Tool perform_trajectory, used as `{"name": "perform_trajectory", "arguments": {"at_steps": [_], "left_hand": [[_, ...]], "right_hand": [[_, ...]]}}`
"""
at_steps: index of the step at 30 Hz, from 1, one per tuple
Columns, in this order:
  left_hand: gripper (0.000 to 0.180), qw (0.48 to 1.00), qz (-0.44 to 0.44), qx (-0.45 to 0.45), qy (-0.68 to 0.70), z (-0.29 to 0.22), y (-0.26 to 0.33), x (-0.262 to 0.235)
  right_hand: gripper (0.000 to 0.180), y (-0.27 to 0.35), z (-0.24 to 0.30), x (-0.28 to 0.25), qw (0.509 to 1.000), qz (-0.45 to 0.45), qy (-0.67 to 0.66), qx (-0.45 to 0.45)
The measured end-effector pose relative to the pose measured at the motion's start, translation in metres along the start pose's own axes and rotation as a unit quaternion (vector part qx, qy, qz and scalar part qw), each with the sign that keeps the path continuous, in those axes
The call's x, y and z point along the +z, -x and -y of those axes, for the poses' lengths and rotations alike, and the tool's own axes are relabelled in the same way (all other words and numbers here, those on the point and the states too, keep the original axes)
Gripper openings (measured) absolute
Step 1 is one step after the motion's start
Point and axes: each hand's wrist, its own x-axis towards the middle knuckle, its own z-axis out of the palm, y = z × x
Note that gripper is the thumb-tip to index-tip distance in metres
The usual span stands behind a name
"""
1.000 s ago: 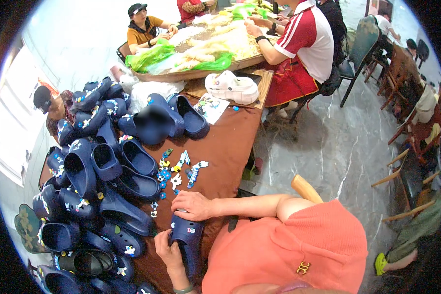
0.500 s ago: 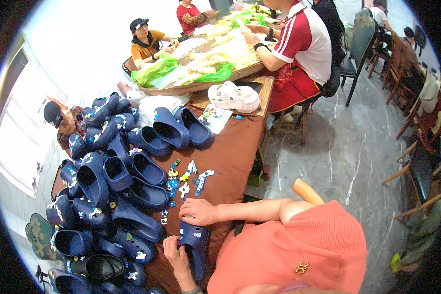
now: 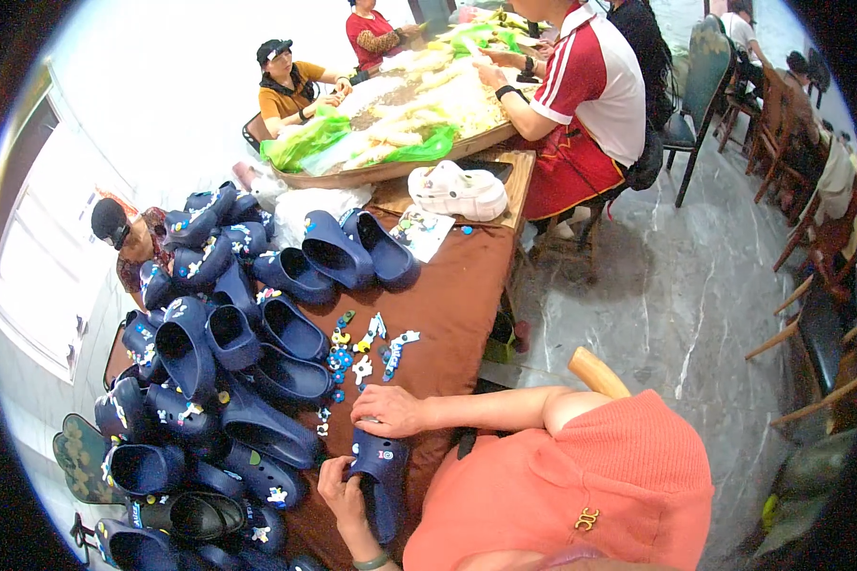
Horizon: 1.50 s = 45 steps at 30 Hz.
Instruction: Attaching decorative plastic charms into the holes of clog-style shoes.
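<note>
Low in the frame, the left hand point(image 3: 341, 487) grips a navy clog point(image 3: 379, 481) – long axis running up-down – while the right hand point(image 3: 388, 411) rests loosely curled on its toe, the nearer hand to the charms point(image 3: 362, 350) just above.

Both hands point(image 3: 371, 447) on navy clog point(image 3: 383, 481)

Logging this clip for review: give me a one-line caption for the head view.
Both hands, left hand and right hand, on a navy clog at a brown table, beside piled navy clogs and small charms.
</note>
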Motion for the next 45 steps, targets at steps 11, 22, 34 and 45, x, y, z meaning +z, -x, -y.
{"name": "perform_trajectory", "arguments": {"at_steps": [11,22,34,45], "left_hand": [[0.034,0.981,-0.009,-0.186,0.059,-0.012,0.000,0.004],[0.044,0.973,0.137,-0.176,0.051,0.014,-0.001,-0.011],[0.070,0.942,-0.162,-0.198,0.216,0.023,-0.023,-0.007],[0.063,0.932,-0.077,-0.126,0.332,0.024,-0.004,0.035]], "right_hand": [[0.015,0.001,0.005,-0.004,1.000,-0.009,-0.021,0.001],[0.032,0.000,-0.007,-0.017,0.987,0.028,-0.115,0.107],[0.116,0.009,0.030,0.003,0.809,0.214,-0.487,0.252],[0.061,0.005,0.033,-0.007,0.838,0.061,-0.405,0.360]]}}
